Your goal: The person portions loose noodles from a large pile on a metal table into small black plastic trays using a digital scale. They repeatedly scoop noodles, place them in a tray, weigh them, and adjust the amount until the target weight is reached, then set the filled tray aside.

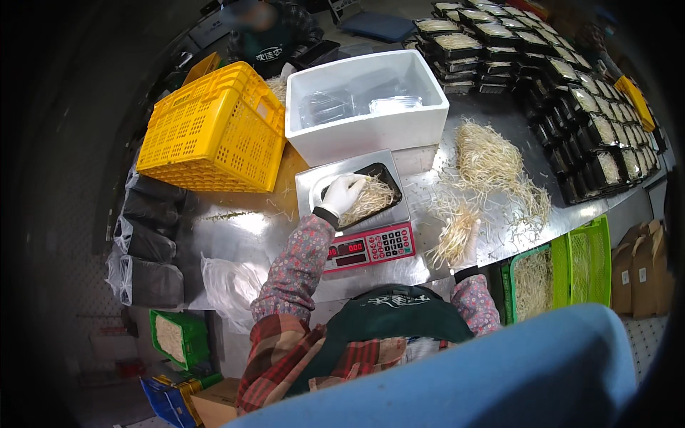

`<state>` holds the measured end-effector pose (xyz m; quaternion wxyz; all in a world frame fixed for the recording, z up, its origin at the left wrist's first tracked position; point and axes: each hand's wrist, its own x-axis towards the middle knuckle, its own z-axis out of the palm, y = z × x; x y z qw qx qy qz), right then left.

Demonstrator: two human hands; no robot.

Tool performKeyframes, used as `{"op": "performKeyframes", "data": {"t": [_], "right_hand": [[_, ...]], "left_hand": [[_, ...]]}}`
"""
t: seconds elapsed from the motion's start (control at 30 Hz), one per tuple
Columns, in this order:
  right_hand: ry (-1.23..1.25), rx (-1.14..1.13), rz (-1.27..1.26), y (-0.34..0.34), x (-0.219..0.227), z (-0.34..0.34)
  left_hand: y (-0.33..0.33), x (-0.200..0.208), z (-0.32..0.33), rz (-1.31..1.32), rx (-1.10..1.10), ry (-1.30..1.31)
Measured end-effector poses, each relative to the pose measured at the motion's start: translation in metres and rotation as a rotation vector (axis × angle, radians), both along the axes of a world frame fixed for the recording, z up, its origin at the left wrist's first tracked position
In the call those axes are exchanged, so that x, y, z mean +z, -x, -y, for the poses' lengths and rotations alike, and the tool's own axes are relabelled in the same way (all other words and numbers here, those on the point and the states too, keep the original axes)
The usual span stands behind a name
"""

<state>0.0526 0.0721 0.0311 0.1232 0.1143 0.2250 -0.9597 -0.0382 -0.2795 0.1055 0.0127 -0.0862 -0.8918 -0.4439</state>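
My left hand (344,194), in a white glove, is over a black tray (397,192) of bean sprouts (372,198). Its fingers are bent together at the sprouts in the tray's upper part. The tray rests on the metal plate of a red-edged scale (371,247) with a keypad and lit display. To the right, my right hand (469,248), also gloved, is closed along a bunch of sprouts (454,232) low over the metal table; part of its fingers is hidden. Just beyond that hand lies a big loose heap of sprouts (489,157).
A white foam box (364,132) holding clear plastic lids stands behind the scale, beside a yellow crate (214,135). Packed sprout trays (599,121) are stacked at far right. Green crates (571,271) stand by the table's right edge. A person (267,36) works opposite.
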Motion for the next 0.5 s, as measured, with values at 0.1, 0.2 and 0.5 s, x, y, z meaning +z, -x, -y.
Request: {"op": "performKeyframes", "data": {"t": [0.1,0.2,0.5], "right_hand": [[-0.025,-0.025,0.038,-0.001,-0.005,0.002],[-0.022,0.021,0.024,0.005,-0.004,0.001],[-0.112,0.070,0.097,0.020,0.007,-0.004]], "left_hand": [[0.000,0.000,0.004,0.031,-0.047,-0.054],[-0.002,0.009,0.001,0.117,-0.050,-0.138],[-0.005,0.014,0.005,0.118,-0.125,-0.185]]}}
